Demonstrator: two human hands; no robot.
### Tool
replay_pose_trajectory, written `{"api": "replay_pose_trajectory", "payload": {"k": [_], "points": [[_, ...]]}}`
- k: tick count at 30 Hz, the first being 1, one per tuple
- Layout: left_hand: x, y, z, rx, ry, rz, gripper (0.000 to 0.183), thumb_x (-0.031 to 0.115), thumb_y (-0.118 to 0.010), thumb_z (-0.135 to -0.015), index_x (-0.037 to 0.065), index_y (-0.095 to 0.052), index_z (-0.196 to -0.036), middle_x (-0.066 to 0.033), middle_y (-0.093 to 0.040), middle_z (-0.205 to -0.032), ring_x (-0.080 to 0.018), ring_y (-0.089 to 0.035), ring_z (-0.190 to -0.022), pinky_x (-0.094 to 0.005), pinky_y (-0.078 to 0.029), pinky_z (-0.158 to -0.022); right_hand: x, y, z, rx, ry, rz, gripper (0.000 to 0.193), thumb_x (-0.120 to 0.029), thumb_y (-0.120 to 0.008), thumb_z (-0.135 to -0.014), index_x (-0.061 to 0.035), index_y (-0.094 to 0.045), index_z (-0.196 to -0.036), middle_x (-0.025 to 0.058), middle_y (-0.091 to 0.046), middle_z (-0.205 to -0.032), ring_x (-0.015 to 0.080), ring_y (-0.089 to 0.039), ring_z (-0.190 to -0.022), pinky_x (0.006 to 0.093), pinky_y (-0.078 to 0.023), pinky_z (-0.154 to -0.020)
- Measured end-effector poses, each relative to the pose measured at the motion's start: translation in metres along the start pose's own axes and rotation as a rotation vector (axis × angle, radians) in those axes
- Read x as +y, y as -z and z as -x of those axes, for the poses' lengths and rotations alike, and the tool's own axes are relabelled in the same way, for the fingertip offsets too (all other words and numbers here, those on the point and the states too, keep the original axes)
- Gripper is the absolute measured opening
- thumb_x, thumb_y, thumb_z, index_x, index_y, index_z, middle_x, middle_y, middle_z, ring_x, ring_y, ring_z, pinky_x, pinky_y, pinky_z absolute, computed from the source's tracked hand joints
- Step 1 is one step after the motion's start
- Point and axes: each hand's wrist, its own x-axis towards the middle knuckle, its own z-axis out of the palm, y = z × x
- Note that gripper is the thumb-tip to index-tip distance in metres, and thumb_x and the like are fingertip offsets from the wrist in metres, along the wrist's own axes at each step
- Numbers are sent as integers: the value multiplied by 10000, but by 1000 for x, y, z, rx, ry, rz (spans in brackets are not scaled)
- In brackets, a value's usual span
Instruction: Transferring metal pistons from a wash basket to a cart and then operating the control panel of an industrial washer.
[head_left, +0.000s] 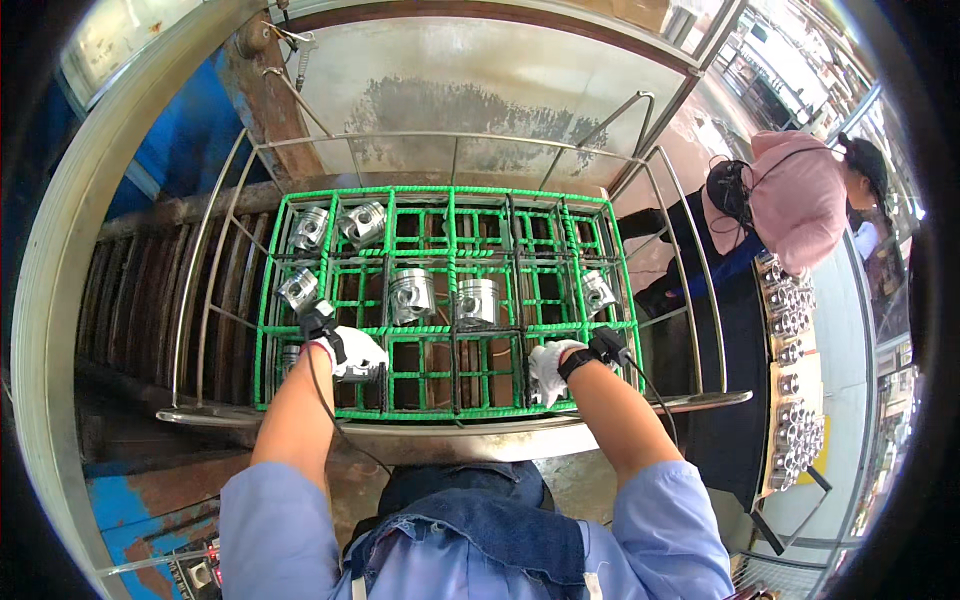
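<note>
A green wire basket, split into compartments, stands before me with several silver metal pistons in it. My left hand, in a white glove, is closed over a piston in the near left part; its fingertips are partly hidden. Another piston shows beside that wrist. My right hand, also gloved, reaches down at the near right compartments with fingers curled; what they hold, if anything, is hidden. Two pistons stand mid-basket, and a tilted one lies at the right.
Metal rails surround the basket. Left of it runs a row of dark rollers. At the right, a person in pink stands by a table with rows of pistons. Cables hang from devices on both my wrists.
</note>
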Motion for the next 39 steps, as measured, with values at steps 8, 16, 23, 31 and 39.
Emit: {"api": "replay_pose_trajectory", "payload": {"k": [8, 16, 23, 31, 39], "points": [[51, -1, 44, 281, -145, -880, 289, 353, -574, -947, 146, -775, -961, -107, -763, -973, -301, -720, -916, -435, -550, -794, -21, 10, 10, 393, -460, -355, 357, -302, -654, -888, -138, -673, -1205, 183, -701, -1165, 369, -675, -1171, 477, -551, -954], [148, -18, 66, 580, -498, -324, 343, 414, -554, -997, 155, -769, -1060, -91, -763, -1086, -299, -724, -982, -390, -559, -907, -6, 41, 68, 416, -764, -530, 398, -322, -694, -853, -99, -673, -1182, 165, -745, -1156, 354, -708, -1123, 447, -560, -946], [207, -38, 7, 519, -184, -424, 380, 462, -608, -937, 146, -735, -1107, -113, -747, -891, -312, -731, -871, -435, -572, -791, 30, 21, 54, 736, -678, -988, 418, -408, -755, -852, -91, -696, -1117, 109, -734, -1125, 286, -697, -1062, 340, -531, -965], [177, 20, 16, 758, -543, -637, 327, 303, -652, -950, 74, -710, -1176, -157, -739, -966, -318, -713, -960, -395, -572, -862, 41, 11, 50, 649, -564, -1259, 333, -357, -785, -778, -239, -796, -1089, 77, -651, -1187, 264, -628, -1135, 334, -505, -1030], [105, 19, -20, 732, 17, -563, 554, 294, -605, -926, 176, -485, -1454, -138, -662, -1266, -389, -614, -1132, -516, -538, -933, 43, 18, 65, 801, -457, -1119, 368, -386, -746, -839, -197, -766, -1154, 122, -701, -1217, 307, -653, -1140, 369, -505, -1000]]}}
